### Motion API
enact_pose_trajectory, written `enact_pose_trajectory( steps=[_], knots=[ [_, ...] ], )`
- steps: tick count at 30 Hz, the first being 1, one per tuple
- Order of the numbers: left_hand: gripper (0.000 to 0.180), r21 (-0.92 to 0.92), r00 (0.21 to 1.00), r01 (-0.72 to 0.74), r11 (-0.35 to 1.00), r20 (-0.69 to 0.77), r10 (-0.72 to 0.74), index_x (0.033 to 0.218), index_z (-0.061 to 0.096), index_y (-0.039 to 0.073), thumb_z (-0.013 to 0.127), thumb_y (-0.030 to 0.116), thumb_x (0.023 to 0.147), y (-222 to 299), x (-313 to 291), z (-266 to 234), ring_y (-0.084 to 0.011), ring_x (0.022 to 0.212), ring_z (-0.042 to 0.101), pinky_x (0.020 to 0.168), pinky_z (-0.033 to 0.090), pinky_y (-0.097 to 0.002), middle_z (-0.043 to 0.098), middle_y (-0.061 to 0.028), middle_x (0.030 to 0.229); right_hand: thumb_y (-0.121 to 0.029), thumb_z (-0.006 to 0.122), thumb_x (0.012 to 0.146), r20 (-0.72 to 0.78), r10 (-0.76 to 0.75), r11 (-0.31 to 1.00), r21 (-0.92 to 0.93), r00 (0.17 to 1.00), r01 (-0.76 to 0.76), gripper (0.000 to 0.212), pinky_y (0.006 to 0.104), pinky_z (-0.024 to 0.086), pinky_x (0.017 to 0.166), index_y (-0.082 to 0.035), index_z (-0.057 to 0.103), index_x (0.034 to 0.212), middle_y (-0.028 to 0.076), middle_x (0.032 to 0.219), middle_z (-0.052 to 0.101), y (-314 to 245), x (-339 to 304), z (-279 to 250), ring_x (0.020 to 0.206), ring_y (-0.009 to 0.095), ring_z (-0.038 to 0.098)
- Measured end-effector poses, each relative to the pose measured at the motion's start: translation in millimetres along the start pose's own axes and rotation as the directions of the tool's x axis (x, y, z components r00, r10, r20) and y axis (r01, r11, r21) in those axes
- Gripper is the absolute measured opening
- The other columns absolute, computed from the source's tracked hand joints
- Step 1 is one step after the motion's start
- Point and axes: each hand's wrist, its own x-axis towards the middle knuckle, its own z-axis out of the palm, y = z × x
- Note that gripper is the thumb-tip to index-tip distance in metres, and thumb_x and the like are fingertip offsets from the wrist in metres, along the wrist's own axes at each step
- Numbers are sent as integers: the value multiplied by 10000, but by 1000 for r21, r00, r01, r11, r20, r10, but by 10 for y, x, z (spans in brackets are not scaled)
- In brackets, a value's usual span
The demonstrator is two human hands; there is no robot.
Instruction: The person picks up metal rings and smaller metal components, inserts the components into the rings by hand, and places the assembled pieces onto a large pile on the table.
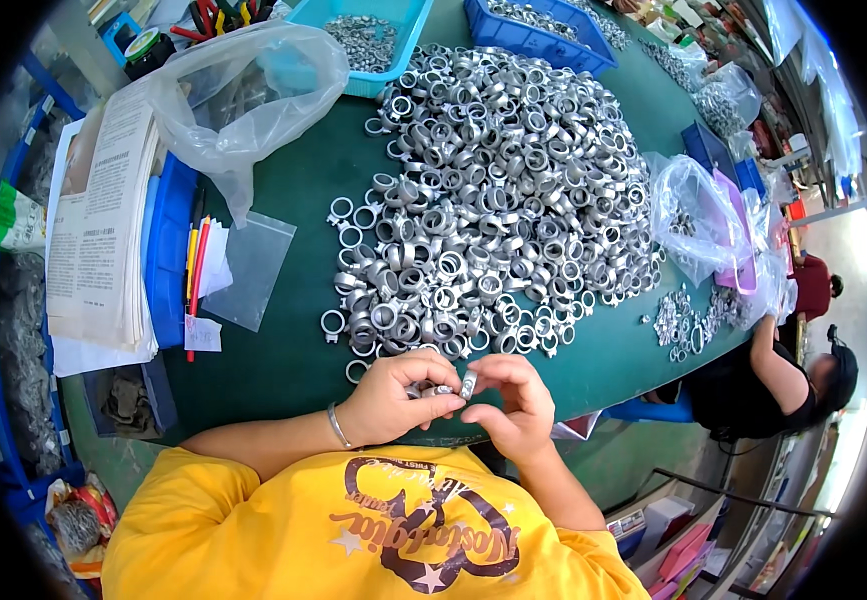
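At the table's near edge my two hands meet just in front of a large heap of silver metal rings (513,180). My left hand (388,398), with a bangle on its wrist, is closed around small metal parts (427,390), partly hidden by the fingers. Between the fingertips of my right hand (518,405) a metal ring (468,384) is held edge-on, close to the left fingertips. Each ring in the heap has a small lug on its outside. Several lie loose along the heap's near side.
Left lie newspapers (103,220), a blue tray (170,255), pencils (196,280) and a flat plastic bag (253,270). Behind are a crumpled clear bag (243,140), a turquoise basket (413,50) and a blue bin (543,35). A co-worker (763,390) sits right, by small metal parts (688,322).
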Motion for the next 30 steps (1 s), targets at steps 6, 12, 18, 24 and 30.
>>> enact_pose_trajectory(
  steps=[6, 12, 18, 24, 30],
  knots=[
    [108, 85, 1000, -26, 996, -5, 26, 877, 611, 2, 626, -20, 773, 30, -5, 17, -74, 654, 568, 491, 451, -165, 527, -37, 893, -46, 608, 818, 121, 134, 987, 67, 983, -143, 314, 246, 477, 708, 45, 529, 1109, 115, 979, 551, 78, -74, -72, 823, 148, 562],
    [123, 214, 996, -71, 974, -34, 80, 849, 634, 27, 663, 6, 732, 22, -10, 13, -113, 707, 560, 609, 438, -219, 563, -35, 829, -27, 582, 833, 134, 177, 974, 116, 975, -193, 270, 234, 466, 694, 48, 544, 1089, 96, 924, 552, 82, -85, -70, 795, 133, 560],
    [146, 149, 999, -38, 988, 0, 38, 932, 590, -6, 601, -28, 787, 24, 0, 6, -86, 636, 580, 501, 459, -175, 567, -59, 871, 79, 583, 790, 54, 184, 926, 324, 981, -191, 206, 249, 477, 724, 49, 564, 993, 132, 987, 554, 97, -87, -57, 860, 164, 576],
    [163, -175, 994, 80, 981, -60, -91, 994, 545, -22, 550, -7, 831, 9, -16, 16, -109, 654, 600, 500, 463, -181, 583, -74, 846, 139, 593, 741, -23, 129, 894, 435, 991, -106, 309, 318, 494, 806, 19, 496, 1008, 162, 1078, 515, 67, -58, -25, 942, 204, 569],
    [159, -131, 994, 78, 988, -69, -88, 990, 544, -25, 559, 6, 834, 33, -5, 27, -121, 669, 604, 512, 476, -195, 591, -79, 838, 154, 598, 725, -32, 141, 876, 471, 990, -109, 417, 309, 483, 816, -16, 422, 1062, 166, 1073, 517, 81, -81, -14, 940, 197, 568]
  ],
)
